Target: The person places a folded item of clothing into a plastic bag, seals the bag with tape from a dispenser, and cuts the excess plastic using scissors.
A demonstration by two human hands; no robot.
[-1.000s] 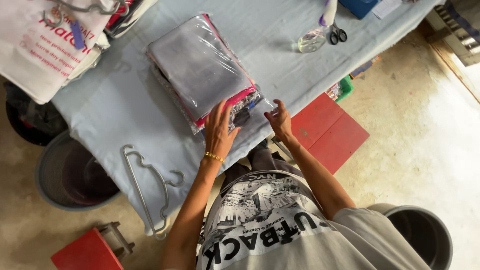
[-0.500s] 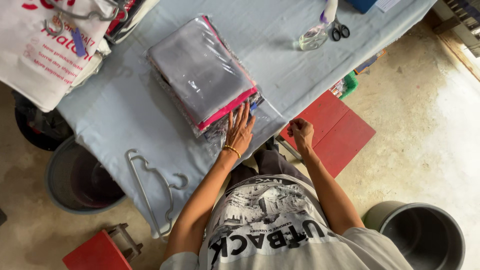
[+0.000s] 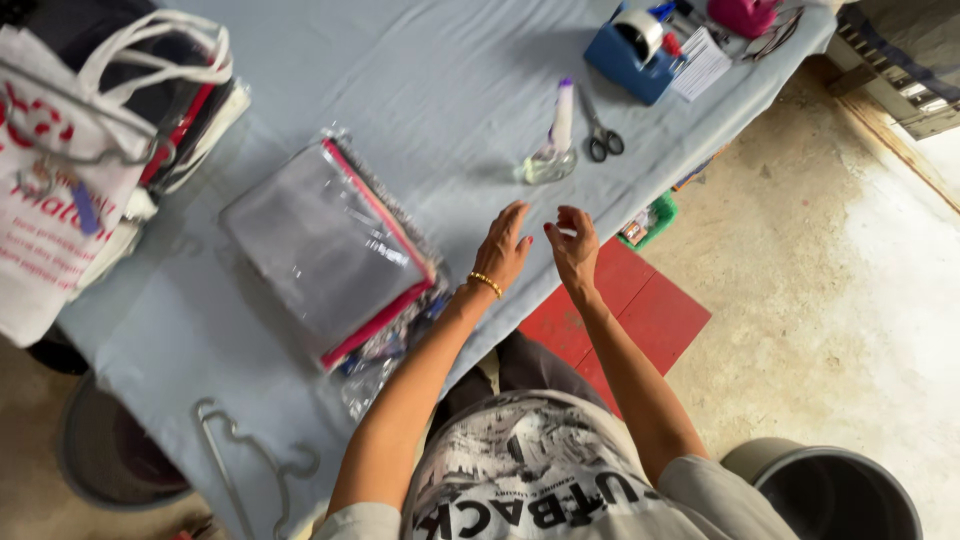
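Observation:
My left hand (image 3: 503,248) hovers over the pale blue tablecloth (image 3: 420,90), fingers spread, holding nothing. A gold bracelet circles its wrist. My right hand (image 3: 573,243) is raised close beside it, fingers loosely curled, and I see nothing in it. Left of both hands lies a stack of folded garments in clear plastic bags (image 3: 328,248), grey on top with pink and red edges showing. Neither hand touches the stack. Beyond the hands stand a small clear bottle with a white and purple cap (image 3: 553,150) and black-handled scissors (image 3: 602,135).
A blue tape dispenser with papers (image 3: 645,50) sits at the far right of the table. White printed tote bags (image 3: 70,170) lie at the left. Wire hangers (image 3: 245,465) rest near the table edge. Red stools (image 3: 620,310), a green basket (image 3: 650,220) and dark buckets (image 3: 835,495) stand on the concrete floor.
Both hands left the near edge of the bagged stack and rose to the right over bare cloth. The view shifted, showing more of the table's far end.

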